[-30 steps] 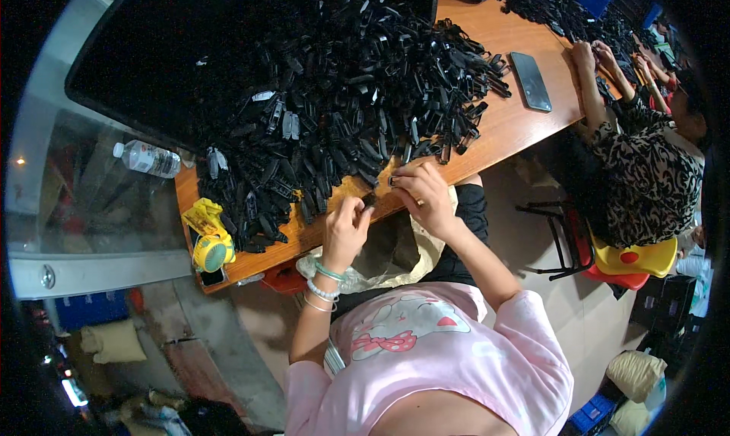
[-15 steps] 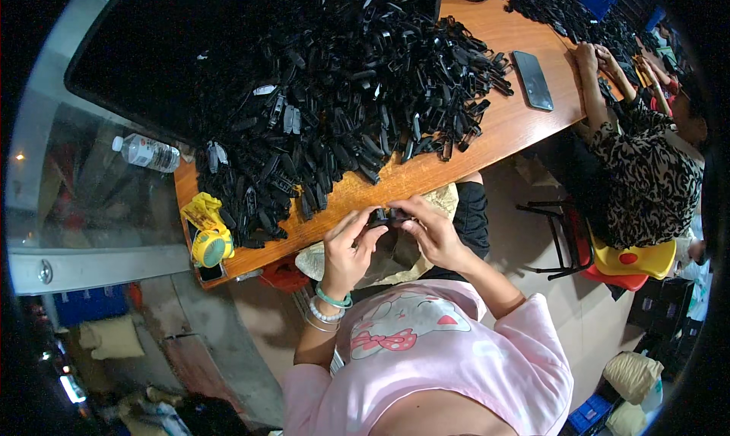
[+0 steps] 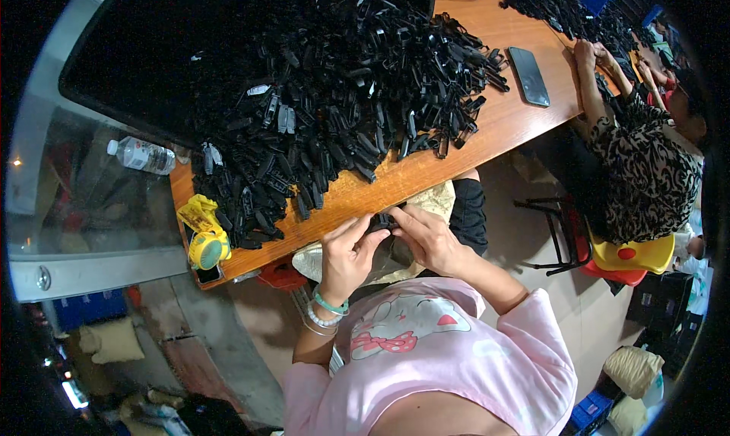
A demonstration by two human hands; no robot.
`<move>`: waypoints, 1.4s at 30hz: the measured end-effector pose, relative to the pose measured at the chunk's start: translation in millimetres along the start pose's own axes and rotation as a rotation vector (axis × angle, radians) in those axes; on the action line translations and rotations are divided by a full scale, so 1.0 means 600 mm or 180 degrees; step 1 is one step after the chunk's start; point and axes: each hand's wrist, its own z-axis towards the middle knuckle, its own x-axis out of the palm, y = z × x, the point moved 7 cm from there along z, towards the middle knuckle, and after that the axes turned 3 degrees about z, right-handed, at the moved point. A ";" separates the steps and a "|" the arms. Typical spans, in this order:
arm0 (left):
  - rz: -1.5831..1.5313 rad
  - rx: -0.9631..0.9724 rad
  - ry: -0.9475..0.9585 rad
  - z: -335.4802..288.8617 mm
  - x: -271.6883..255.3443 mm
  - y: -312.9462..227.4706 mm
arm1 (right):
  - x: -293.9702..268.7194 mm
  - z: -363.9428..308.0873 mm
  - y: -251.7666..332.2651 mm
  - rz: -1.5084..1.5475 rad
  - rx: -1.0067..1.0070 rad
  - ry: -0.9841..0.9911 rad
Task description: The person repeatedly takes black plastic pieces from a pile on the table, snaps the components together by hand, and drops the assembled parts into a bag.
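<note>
Both of my hands meet just off the table's front edge, above my lap. My left hand (image 3: 349, 255) pinches a small black plastic part (image 3: 382, 221) between thumb and fingers. From the other side my right hand (image 3: 427, 240) grips the same part, its fingertips covering much of it. The part's exact kind cannot be made out. Beyond my hands a large heap of similar black plastic parts (image 3: 334, 101) spreads over the wooden table (image 3: 365, 193). Below the hands lies an open pale bag (image 3: 438, 202) on my lap.
A yellow tape-measure-like object (image 3: 207, 242) sits at the table's left corner. Near it lies a clear plastic bottle (image 3: 143, 155). A dark phone (image 3: 528, 76) rests at the right. Farther right a co-worker (image 3: 646, 170) sits on a yellow-topped chair (image 3: 639, 253), hands over more black parts.
My right hand has shifted slightly left, closer to my left hand, and its fingers have closed further over the black part. The whole view has moved slightly.
</note>
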 end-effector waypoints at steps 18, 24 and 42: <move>-0.1560 -0.1287 0.0047 -0.008 0.039 0.051 | -0.006 -0.001 -0.074 0.1927 0.0847 -0.0440; -0.1899 -0.1348 -0.0049 -0.001 0.045 0.073 | -0.006 0.028 -0.075 0.2254 0.1148 -0.0371; -0.1483 -0.1423 -0.0386 0.064 0.037 0.148 | -0.036 0.066 -0.148 -0.1883 0.0672 -0.0378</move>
